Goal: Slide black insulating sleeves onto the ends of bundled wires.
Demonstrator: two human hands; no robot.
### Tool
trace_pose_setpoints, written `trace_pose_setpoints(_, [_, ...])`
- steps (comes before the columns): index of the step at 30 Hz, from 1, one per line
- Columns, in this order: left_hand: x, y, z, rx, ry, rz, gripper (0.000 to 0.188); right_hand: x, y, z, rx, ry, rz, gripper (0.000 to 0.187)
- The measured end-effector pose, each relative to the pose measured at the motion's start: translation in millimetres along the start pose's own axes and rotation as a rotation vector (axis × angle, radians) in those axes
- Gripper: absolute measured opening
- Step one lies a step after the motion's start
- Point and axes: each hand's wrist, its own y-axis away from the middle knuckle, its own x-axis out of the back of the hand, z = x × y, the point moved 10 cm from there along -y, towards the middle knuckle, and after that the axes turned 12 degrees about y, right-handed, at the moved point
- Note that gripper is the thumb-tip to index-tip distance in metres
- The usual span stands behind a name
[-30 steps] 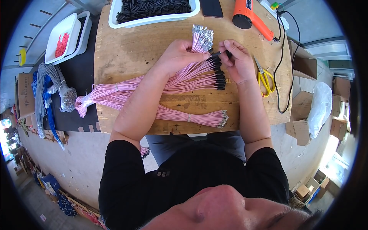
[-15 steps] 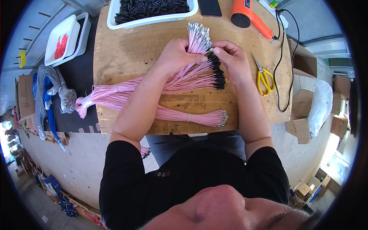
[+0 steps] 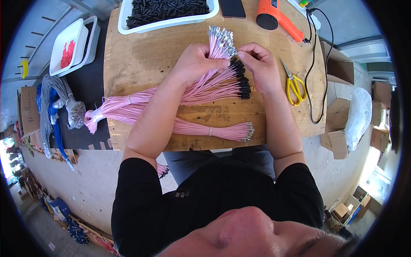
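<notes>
My left hand [image 3: 198, 63] is closed round a bundle of pink wires [image 3: 216, 52], whose bare metal terminals [image 3: 222, 37] fan out above the fist. At the right edge of those terminals, thumb and forefinger of my right hand [image 3: 262, 64] are pinched together; what lies between them is too small to make out. Below the hands, more pink wires end in black sleeves [image 3: 244, 88]. Nearer to me lies a second, tied pink wire bundle [image 3: 205, 129] with bare metal ends.
A white tray [image 3: 171, 26] of short black sleeves stands at the back, beside a dark phone [image 3: 233, 8] and an orange heat gun [image 3: 269, 16]. Yellow-handled scissors [image 3: 295, 89] and a black cable [image 3: 314, 103] lie right. Grey wires [image 3: 64, 92] and a tub [image 3: 55, 55] of red pieces are left.
My right fingertips have shifted slightly up along the edge of the terminals. The left hand keeps its hold on the wires, nearly still.
</notes>
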Motion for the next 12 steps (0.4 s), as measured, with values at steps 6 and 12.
trace_pose_setpoints(6, [1.5,1.9,3.7,0.006,0.132,0.034,0.026,-2.0,0.7,-2.3,0.019,0.009,-0.030,0.009])
trace_pose_setpoints(12, [3.2,-0.1,-2.8,0.024,0.141,0.026,0.026,-6.6,1.8,-5.9,0.079,0.019,-0.074,0.011])
